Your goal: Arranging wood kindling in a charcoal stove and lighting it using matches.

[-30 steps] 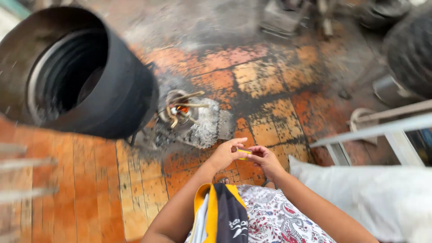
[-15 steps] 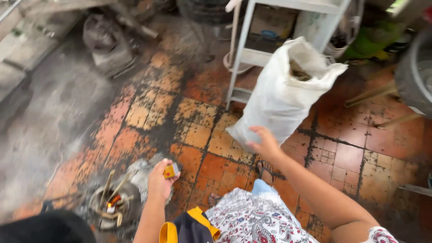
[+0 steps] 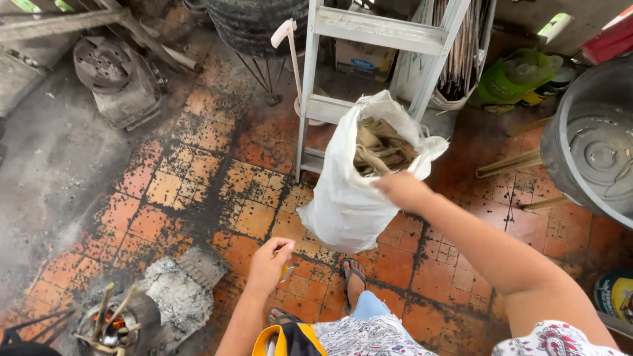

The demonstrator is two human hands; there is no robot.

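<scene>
Right below you are your flowered clothes point(image 3: 369, 333) and a yellow and black thing point(image 3: 290, 339) in your lap, and one sandal point(image 3: 353, 273) shows on the orange floor tiles point(image 3: 198, 184). Your left hand point(image 3: 269, 265) is low and near you, and its fingers are pinched on a small yellow thing point(image 3: 287, 271); it is too small to tell what it is. Down at the left corner sits a little stove point(image 3: 109, 326) with sticks poking out and a bit of red glow inside, and a pile of grey ash point(image 3: 175, 296) lies just beside it. Your right hand point(image 3: 401, 189) reaches out farther, up to the top of a white sack point(image 3: 343, 204). The hand is touching the sack's open edge, but you cannot tell if the fingers are closed on it or not. The sack stands on the tiles and leans against a grey ladder point(image 3: 369, 33). Pieces of wood point(image 3: 379, 148) fill the sack up to its mouth. On your right is a big grey metal drum point(image 3: 587, 145). Far off on the left, a round dark metal thing point(image 3: 112, 76) rests on the dirty floor.
</scene>
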